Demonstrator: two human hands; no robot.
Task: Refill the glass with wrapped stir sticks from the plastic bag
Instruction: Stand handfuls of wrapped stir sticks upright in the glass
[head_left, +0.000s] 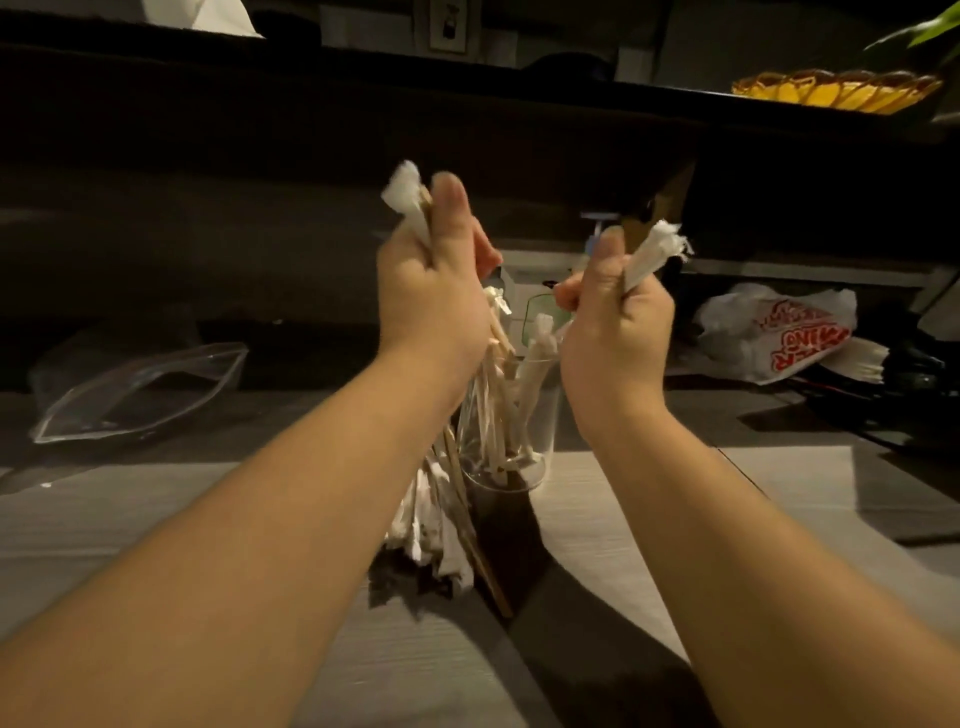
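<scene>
At frame centre, the left hand (431, 291) grips a bundle of wrapped sticks (441, 499); the right hand (615, 317) grips another stick (652, 252) above the glass (511, 421). Clear plastic bag (140, 389) lies mid-left.

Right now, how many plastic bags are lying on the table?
2: a clear plastic bag at the left, and a white printed bag at the right. Others may be hidden in the dark.

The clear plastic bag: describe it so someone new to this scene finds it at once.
Start at the glass of wrapped stir sticks between the two forearms, then look far left across the table. The clear plastic bag lies flat there, open and see-through. Unlike the crumpled white bag with red lettering on the right, it bears no print.
</scene>
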